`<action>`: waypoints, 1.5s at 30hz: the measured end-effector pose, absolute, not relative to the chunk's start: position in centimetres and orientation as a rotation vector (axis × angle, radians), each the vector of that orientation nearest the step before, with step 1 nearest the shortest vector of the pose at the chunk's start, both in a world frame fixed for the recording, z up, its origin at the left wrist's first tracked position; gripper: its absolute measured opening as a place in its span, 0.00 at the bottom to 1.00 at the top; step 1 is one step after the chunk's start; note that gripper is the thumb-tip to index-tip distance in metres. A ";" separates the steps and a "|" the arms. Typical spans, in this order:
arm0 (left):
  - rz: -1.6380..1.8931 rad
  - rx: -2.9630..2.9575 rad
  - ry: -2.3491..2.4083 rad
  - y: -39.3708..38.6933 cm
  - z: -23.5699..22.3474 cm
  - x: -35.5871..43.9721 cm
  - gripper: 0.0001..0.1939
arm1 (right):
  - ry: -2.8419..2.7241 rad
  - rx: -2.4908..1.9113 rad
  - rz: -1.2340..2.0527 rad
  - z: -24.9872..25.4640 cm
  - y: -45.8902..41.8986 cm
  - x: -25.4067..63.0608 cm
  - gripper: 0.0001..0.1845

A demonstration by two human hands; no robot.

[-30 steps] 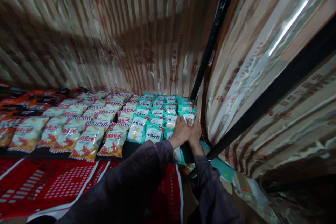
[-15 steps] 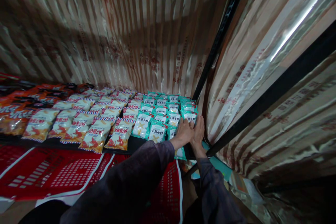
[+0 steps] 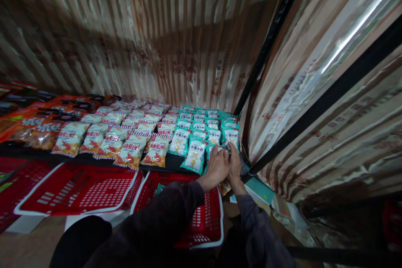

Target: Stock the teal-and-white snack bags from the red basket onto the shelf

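Note:
Small teal-and-white snack bags (image 3: 197, 154) stand in rows at the right end of a black shelf (image 3: 176, 162). At the front right corner of these rows, my left hand (image 3: 217, 168) has its fingers bent round a teal snack bag, which it mostly covers. Close against it on the right, my right hand (image 3: 234, 164) curls its fingers at the same spot. The hands hide most of what lies between them. Another teal bag (image 3: 231, 135) stands upright just beyond my fingertips.
White-and-red snack bags (image 3: 130, 150) and orange bags (image 3: 40, 132) fill the shelf leftward. Red baskets (image 3: 84, 190) with white rims sit below the shelf front. Black posts (image 3: 266, 46) and striped sheeting (image 3: 150, 33) enclose the back and right. Flat teal and pale items (image 3: 260, 190) lie low at right.
My hands have drawn back slightly toward the shelf's front edge, and their fingers are more bent. The view has shifted, showing more of the baskets.

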State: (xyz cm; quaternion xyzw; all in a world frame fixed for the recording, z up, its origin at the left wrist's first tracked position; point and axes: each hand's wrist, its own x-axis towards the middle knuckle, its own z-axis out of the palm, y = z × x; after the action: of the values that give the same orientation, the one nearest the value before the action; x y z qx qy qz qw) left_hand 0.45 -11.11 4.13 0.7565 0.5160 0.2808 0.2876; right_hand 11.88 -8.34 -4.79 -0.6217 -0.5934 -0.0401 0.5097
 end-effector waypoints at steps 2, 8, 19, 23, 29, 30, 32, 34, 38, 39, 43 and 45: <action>0.740 2.042 1.385 -11.4 3.9 0.0 0.21 | -1.429 -1.514 -0.031 -5.1 -8.5 11.5 0.27; 0.653 2.044 1.383 -12.6 3.0 -0.7 0.25 | -1.429 -1.533 0.003 -6.0 -8.6 11.0 0.26; 0.741 2.041 1.316 -12.6 1.5 -1.0 0.27 | -1.384 -1.541 0.078 -6.3 -8.7 10.7 0.26; 0.781 2.052 1.288 -12.7 1.4 -1.1 0.27 | -1.356 -1.539 0.083 -6.3 -8.9 10.6 0.24; 0.778 2.096 1.288 -12.5 1.5 -1.1 0.25 | -1.326 -1.561 0.099 -6.4 -8.8 10.8 0.26; 0.777 2.105 1.284 -12.4 1.5 -1.1 0.25 | -1.321 -1.560 0.098 -6.4 -8.7 10.8 0.27; 0.783 2.111 1.287 -12.2 1.6 -1.2 0.25 | -1.324 -1.548 0.103 -6.1 -8.5 10.7 0.26; 0.796 2.096 1.306 -11.9 1.7 -1.3 0.26 | -1.336 -1.528 0.105 -5.8 -8.2 10.5 0.25; 0.816 2.080 1.325 -11.4 1.8 -1.3 0.27 | -1.328 -1.498 0.077 -5.4 -7.4 10.4 0.25; 0.821 2.081 1.320 -11.3 1.8 -1.2 0.27 | -1.320 -1.488 0.066 -5.4 -7.2 10.4 0.25; 0.864 2.090 1.327 -10.5 1.5 -0.8 0.24 | -1.305 -1.461 0.031 -5.9 -6.2 10.4 0.25; 0.889 2.107 1.336 -10.1 1.1 -0.6 0.23 | -1.305 -1.461 0.027 -6.1 -5.8 10.3 0.26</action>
State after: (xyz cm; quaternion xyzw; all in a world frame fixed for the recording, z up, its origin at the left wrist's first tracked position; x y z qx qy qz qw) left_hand -0.60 -10.13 1.11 0.7715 0.4892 0.3256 0.2438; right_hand 10.28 -5.76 -6.13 -0.6193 -0.5530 0.0116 0.5572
